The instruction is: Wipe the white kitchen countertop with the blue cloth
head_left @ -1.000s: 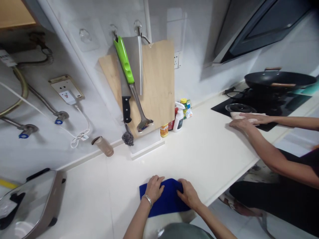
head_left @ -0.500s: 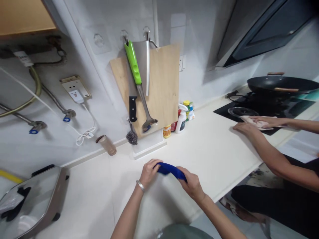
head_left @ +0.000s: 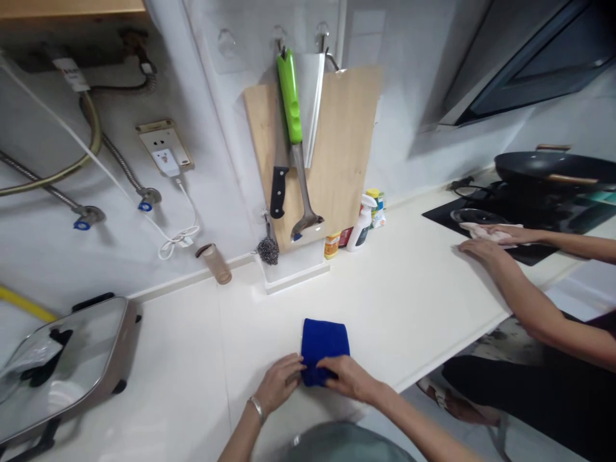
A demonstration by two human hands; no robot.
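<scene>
A white table (head_left: pixel 399 289) stretches from near left to far right. On the wall behind it, a wooden cutting board (head_left: pixel 344 141) is hung together with a cleaver (head_left: pixel 312 102) and a black-handled kitchen knife (head_left: pixel 278 192); if these were bumped by an arm reaching far, a blade could be knocked loose. A blue cloth (head_left: pixel 325 339) is laid flat near the table's near edge, its near end bunched. That end is pinched between thumb and fingers by the right hand (head_left: pixel 355 380). The left hand (head_left: pixel 278 384) is curled against the near left corner; whether fabric is gripped there cannot be told. The cloth could be skewed or creased by uneven pulling, or slid over the edge by too strong a tug.

Writing is carried by little: a dark label is seen on a white spray bottle (head_left: pixel 360 228), an orange-yellow one on a small container (head_left: pixel 332 246), and faint print on a hose tag (head_left: pixel 71 75). No brand can be read.
</scene>
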